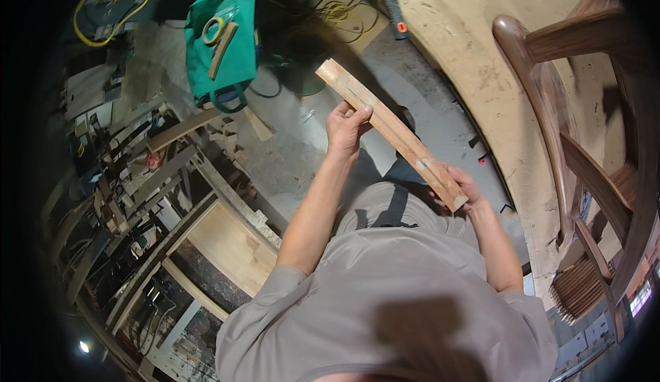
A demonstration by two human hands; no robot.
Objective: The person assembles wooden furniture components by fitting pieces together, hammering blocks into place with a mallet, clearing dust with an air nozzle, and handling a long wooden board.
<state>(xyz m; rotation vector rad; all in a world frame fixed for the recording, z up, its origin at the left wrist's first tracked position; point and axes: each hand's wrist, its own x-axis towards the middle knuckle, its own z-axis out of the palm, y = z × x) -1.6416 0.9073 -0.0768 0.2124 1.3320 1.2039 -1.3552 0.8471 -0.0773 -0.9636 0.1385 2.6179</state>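
Observation:
A long, slightly curved piece of light wood (392, 129) with a groove along its face is held between both hands, slanting from upper left to lower right. My left hand (346, 126) grips it near its middle, thumb over the top edge. My right hand (462, 189) holds its lower right end from beneath. The upper end sticks out free past my left hand.
A dark wooden chair (570, 134) stands on a pale workbench (474, 59) at right. An orange-handled tool (390, 0) lies at the top. A green bag (223, 41) with tape rolls sits upper left; scrap timber and a shelf rack (158, 196) fill the left.

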